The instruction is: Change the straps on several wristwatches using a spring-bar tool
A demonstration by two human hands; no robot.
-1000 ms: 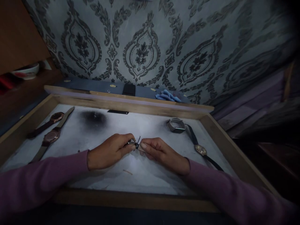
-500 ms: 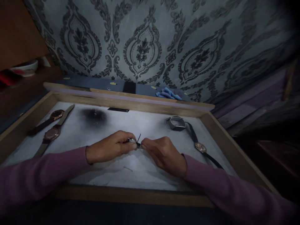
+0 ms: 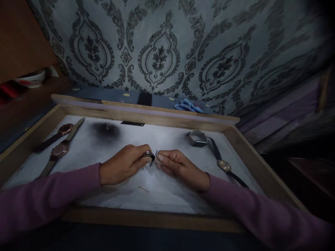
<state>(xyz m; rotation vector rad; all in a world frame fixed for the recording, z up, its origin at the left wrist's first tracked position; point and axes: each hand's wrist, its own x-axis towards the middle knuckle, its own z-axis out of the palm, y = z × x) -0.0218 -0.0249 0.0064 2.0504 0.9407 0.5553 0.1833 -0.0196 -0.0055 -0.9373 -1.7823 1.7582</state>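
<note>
I have the left hand (image 3: pixel 125 164) clamped, thumb against curled fingers, on a small, shiny, rounded watch (image 3: pixel 148 153) over the middle of a shallow wooden tray (image 3: pixel 146 220) with a smooth, smudged white floor (image 3: pixel 172 199). My right hand (image 3: pixel 181 170) pinches a thin piece (image 3: pixel 157 162) beside it, too small for me to identify. On the right lie a squarish grey wristband (image 3: pixel 196 138) and a round-dialled watch on a dark strap (image 3: pixel 224 165); on the left, two coppery round watches (image 3: pixel 59 150).
</note>
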